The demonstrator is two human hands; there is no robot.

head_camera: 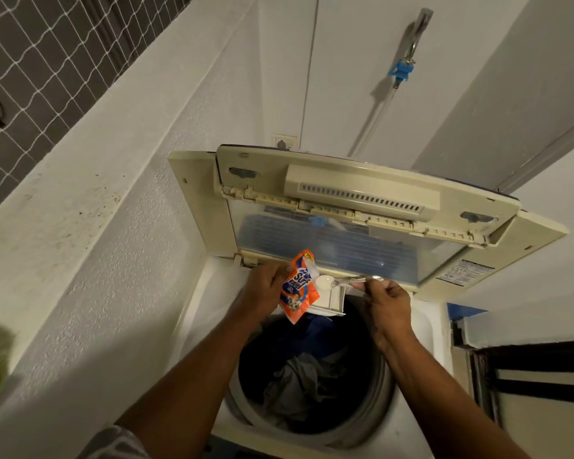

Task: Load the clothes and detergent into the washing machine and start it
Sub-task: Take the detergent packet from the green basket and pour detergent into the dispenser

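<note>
Both arms reach forward from the near edge over the open washing machine [212,293]. The left hand [267,289] is on the left side, with the back of the hand turned up. Its fingers are curled and pinch the upper part of an orange detergent packet [299,288], which hangs tilted, with its lower corner over the far edge of the drum. The right hand [390,304] is on the right, the wrist bent a little. Its thumb and fingers pinch the handle end of a spoon [323,280]. The spoon lies almost level and points to the left. Its bowl looks filled with white powder and sits just beside the top of the packet.

Under the spoon a small pale detergent tray [337,301] stands out over the far rim of the drum. What is inside the tray cannot be told.

The round drum [387,389] is between the two forearms, nearer to the camera. Clothes lie in it: a dark blue piece [312,332] on the far side and a crumpled grey piece [295,385] in the middle.

The lid [362,207] is folded up at the far side. On the far wall a tap [415,31] with a blue connector [401,71] holds a thin hose [375,117].
</note>
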